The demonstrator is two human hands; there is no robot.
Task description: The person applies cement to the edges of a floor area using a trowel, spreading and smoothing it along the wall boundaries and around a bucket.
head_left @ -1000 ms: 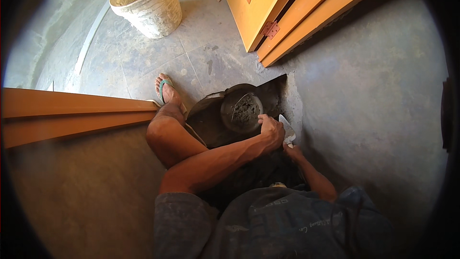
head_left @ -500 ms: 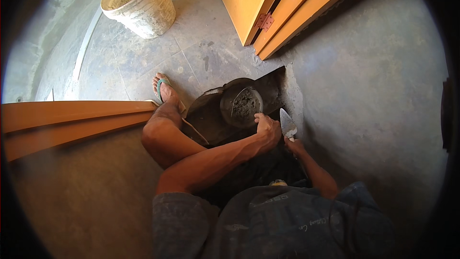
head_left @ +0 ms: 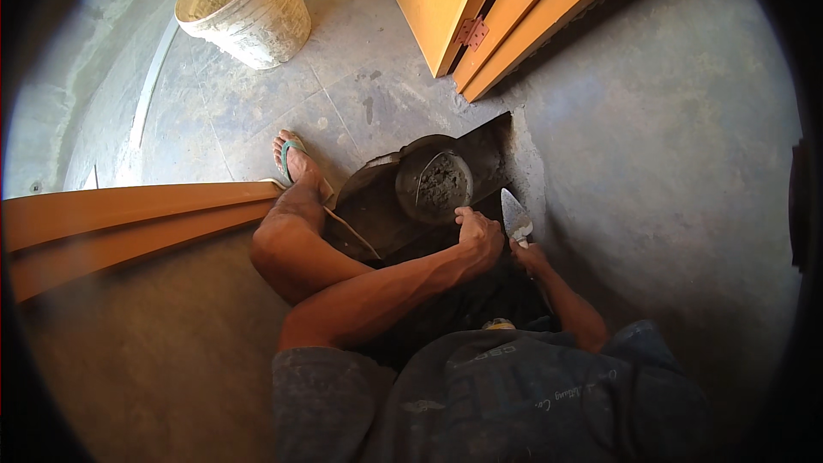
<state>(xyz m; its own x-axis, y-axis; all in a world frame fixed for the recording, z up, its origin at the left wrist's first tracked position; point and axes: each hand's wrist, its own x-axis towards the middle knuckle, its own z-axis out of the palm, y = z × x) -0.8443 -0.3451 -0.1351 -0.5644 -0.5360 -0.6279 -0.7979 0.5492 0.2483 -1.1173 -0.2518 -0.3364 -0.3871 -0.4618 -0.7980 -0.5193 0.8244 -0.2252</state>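
A dark bucket [head_left: 406,173] of grey, lumpy mortar [head_left: 441,186] stands in front of me, its thin wire handle lying across the opening. At the bucket's near right rim, my left hand [head_left: 480,233] is closed, fingers curled against the edge; the thumb side is partly hidden. Just to the right, my right hand [head_left: 530,257] grips a pointing trowel [head_left: 515,214] by its handle. The trowel's pointed blade is tipped up and away from me, apart from the bucket, with pale mortar stuck near its base.
Under the bucket lies a dark sheet [head_left: 364,206] on the grey floor [head_left: 651,146]. A large mortar-stained white bucket [head_left: 266,30] stands at the far left. An orange wooden door [head_left: 446,9] with a hinge is beyond; an orange wooden frame [head_left: 137,214] extends left beside my sandalled foot [head_left: 299,161].
The view has shifted slightly. Both hands keep nearly the same places, the left at the bucket rim and the right on the trowel.
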